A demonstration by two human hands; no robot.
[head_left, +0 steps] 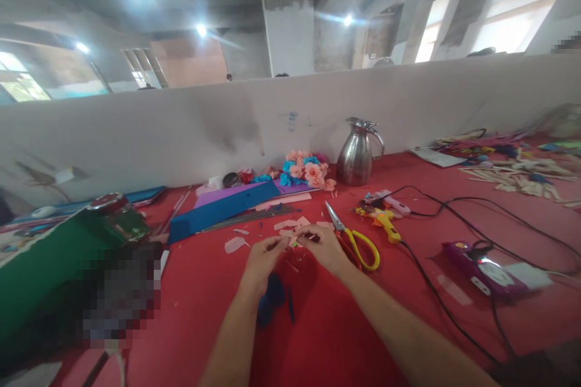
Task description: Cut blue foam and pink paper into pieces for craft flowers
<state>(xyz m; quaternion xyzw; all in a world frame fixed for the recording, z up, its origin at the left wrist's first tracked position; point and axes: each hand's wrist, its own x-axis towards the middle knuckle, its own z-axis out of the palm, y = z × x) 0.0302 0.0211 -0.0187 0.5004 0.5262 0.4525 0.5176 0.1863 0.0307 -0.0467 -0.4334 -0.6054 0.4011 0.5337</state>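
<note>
Head view — forward, down across red table.

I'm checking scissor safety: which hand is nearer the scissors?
Right. The right hand is just left of the scissors; the left hand is farther left, with the right hand between.

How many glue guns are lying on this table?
2: a yellow glue gun to the right of the scissors, and a pink glue gun just beyond it. Others may be hidden among the clutter.
</note>
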